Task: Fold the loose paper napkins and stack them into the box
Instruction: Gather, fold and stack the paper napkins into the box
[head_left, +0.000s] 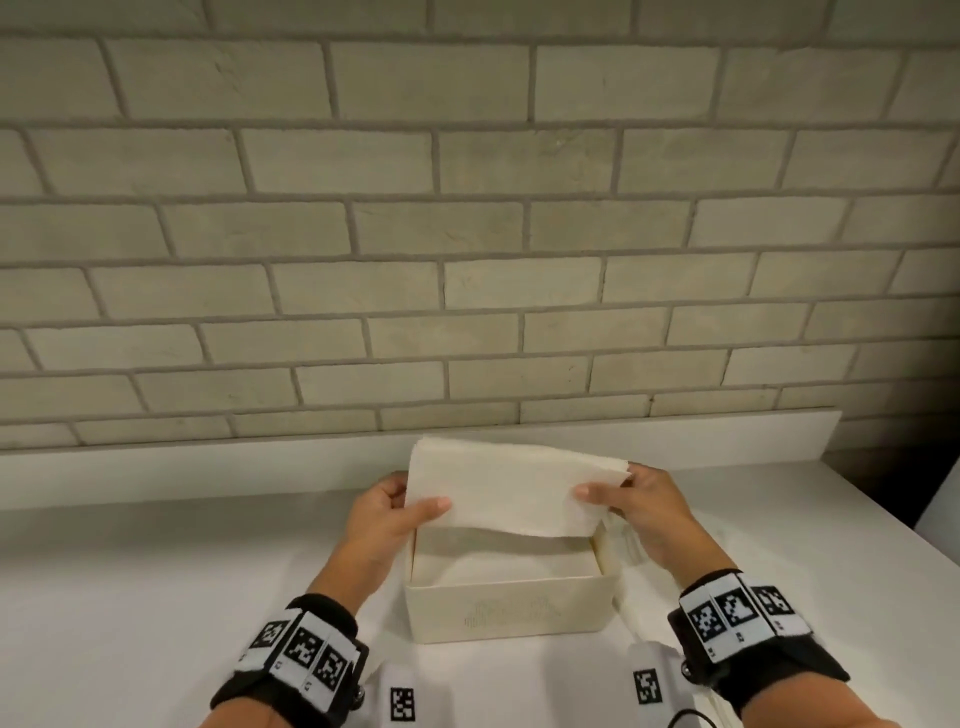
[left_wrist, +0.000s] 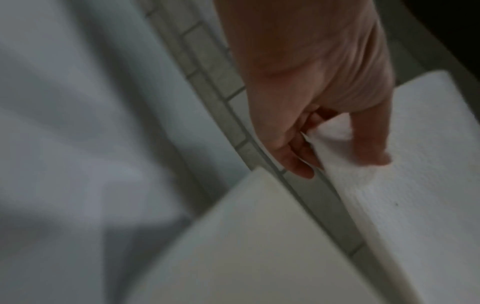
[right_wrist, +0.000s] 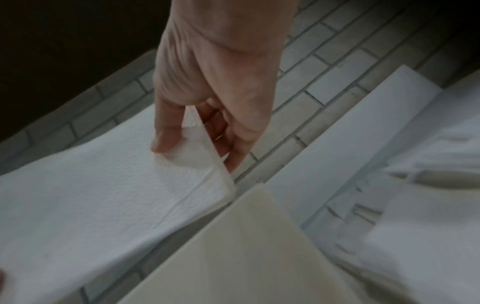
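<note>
Low in the frame's centre, the left hand (head_left: 387, 512) and right hand (head_left: 641, 501) each pinch an end of a folded white paper napkin (head_left: 511, 486), held above the open cream cardboard box (head_left: 506, 608). This looks like the placing step; next it needs lowering flat inside. More loose napkins (right_wrist: 428, 236) at right are blurred, uncountable.

Napkin (head_left: 511, 486) soft embossed paper; box (head_left: 506, 608) matt card; wall (head_left: 467, 234) rough brick.
</note>
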